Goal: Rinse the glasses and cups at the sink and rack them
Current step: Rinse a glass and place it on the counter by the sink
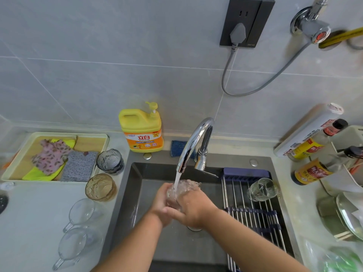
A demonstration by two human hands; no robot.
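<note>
Head view: clear glass (184, 188) is held under the faucet (194, 142) stream, over the sink (135, 193). Left hand (162, 203) and right hand (194, 210) grip it, fingers curled round its wall. Hazard: the wet wall may slip and strike the basin. Hazard: racking may knock the ribbed glass (263, 189) lying on the rack (253, 212)

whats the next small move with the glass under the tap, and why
Probably tip the glass out and set it on the rack beside the ribbed glass lying there: left hand and right hand both hold it under the running tap, so it looks rinsed.
</note>
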